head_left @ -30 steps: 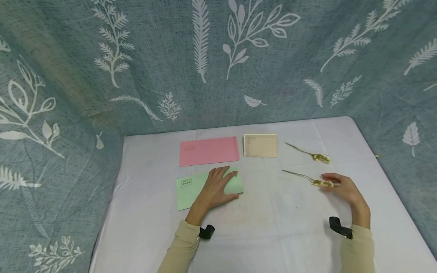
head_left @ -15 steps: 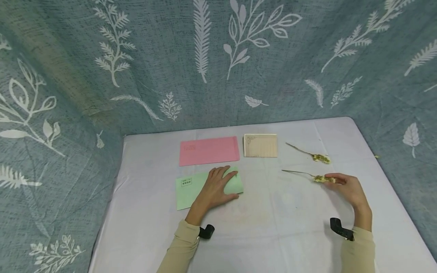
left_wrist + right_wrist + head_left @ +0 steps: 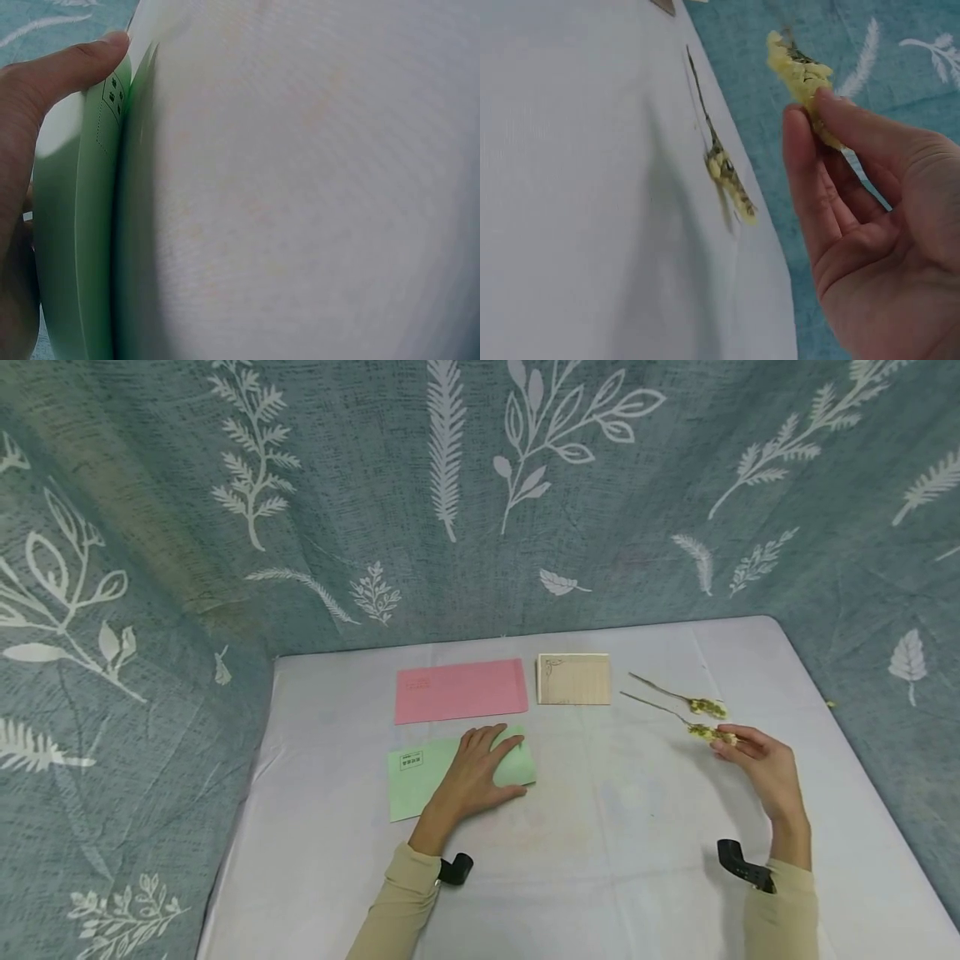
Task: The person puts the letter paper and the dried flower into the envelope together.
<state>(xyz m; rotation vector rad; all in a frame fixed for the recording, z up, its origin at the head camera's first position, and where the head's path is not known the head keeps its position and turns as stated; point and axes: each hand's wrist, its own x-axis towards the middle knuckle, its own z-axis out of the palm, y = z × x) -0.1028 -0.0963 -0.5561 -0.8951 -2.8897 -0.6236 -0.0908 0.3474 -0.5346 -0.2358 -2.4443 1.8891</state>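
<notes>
My left hand point(image 3: 472, 770) spans the green envelope point(image 3: 437, 758), its thumb at the near edge and the other fingers at the far edge. In the left wrist view the envelope point(image 3: 94, 225) bows between thumb and fingers. My right hand point(image 3: 761, 768) pinches a yellow flower point(image 3: 705, 732) by its blossom, the thin stem pointing left. Raised off the table, that flower point(image 3: 802, 71) overlaps the curtain in the right wrist view. A second, similar flower point(image 3: 707, 707) lies on the table just beyond it, also visible as a flower point(image 3: 724, 176) below the hand there.
A pink envelope point(image 3: 461, 692) lies beyond the green one, with a cream card or notepad point(image 3: 573, 679) to its right. The white-covered table point(image 3: 600, 877) ends at a teal leaf-print curtain point(image 3: 480, 585) behind and at both sides.
My right hand has lifted its flower and carried it away from me, towards the other flower. My left hand stays in place on the green envelope.
</notes>
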